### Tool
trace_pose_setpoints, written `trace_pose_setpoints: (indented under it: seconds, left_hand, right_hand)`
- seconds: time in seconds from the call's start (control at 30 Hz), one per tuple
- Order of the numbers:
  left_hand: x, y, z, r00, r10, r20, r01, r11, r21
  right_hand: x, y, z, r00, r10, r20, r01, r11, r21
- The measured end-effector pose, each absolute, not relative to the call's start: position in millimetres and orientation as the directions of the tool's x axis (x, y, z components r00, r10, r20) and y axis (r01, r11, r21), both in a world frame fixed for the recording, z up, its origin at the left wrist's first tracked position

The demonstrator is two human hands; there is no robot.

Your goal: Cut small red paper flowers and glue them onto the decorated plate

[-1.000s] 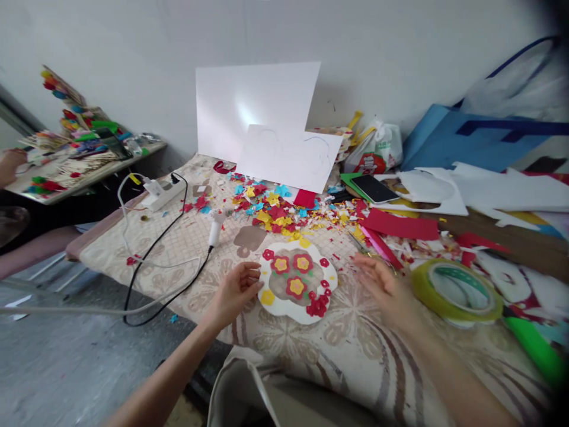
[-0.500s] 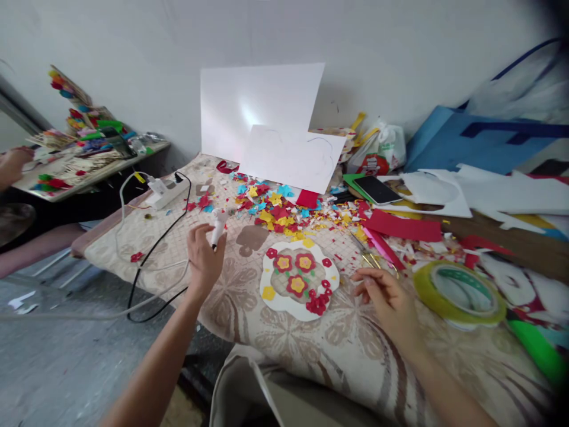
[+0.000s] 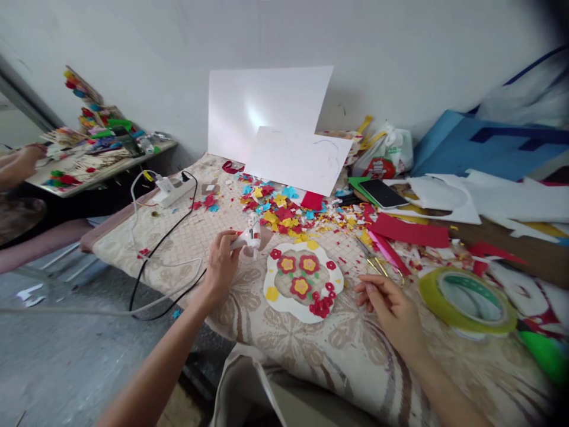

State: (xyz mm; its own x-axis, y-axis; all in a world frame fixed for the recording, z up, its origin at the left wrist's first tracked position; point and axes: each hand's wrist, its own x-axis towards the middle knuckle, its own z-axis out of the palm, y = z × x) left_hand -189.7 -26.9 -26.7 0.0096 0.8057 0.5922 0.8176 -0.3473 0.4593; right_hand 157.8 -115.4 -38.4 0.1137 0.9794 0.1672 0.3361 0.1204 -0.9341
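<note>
My left hand (image 3: 223, 263) is closed round a white glue gun (image 3: 249, 236), lifted just off the patterned cloth (image 3: 284, 344), its nozzle pointing right toward a white flower-shaped card (image 3: 303, 283). The card carries red and yellow paper flowers and lies flat between my hands. My right hand (image 3: 391, 309) rests on the cloth to the right of the card, fingers loosely curled, with nothing I can make out in them. Scissors (image 3: 377, 261) lie just beyond its fingertips.
Several coloured paper scraps (image 3: 284, 210) litter the cloth behind the card. White sheets (image 3: 271, 112) lean on the wall. A power strip (image 3: 171, 190) and black cable (image 3: 160, 267) lie left. A green tape roll (image 3: 466, 301), a phone (image 3: 383, 193) and red foam (image 3: 406, 230) sit right. Another person's hand (image 3: 22, 163) is at far left.
My left hand left the card's edge, reached back-left to the glue gun, gripped it and brought it toward the card. My right hand stayed put, its fingers curling in.
</note>
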Motion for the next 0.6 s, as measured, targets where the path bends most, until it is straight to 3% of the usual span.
trace_pose_setpoints:
  seconds: [0.13, 0.27, 0.43, 0.6]
  left_hand:
    - [-186.2, -35.8, -17.8, -0.053, 0.812, 0.581, 0.799, -0.314, 0.512]
    - [-184.8, -45.8, -5.9, -0.172, 0.905, 0.390, 0.728, -0.150, 0.669]
    - [-177.1, -58.1, 3.6, -0.080, 0.984, 0.162, 0.452, -0.109, 0.885]
    - [-173.9, -59.8, 6.7, -0.050, 0.996, 0.076, 0.268, -0.060, 0.962]
  right_hand:
    - [158.3, -115.0, -39.2, 0.114, 0.979, 0.169, 0.340, 0.121, -0.932]
    - [156.9, -116.3, -38.4, 0.074, 0.980, 0.185, 0.402, 0.140, -0.905]
    - [152.9, -117.0, -36.2, -0.110, 0.955, 0.275, 0.629, 0.281, -0.724]
    - [154.4, -108.6, -33.1, -0.271, 0.891, 0.365, 0.687, 0.445, -0.574]
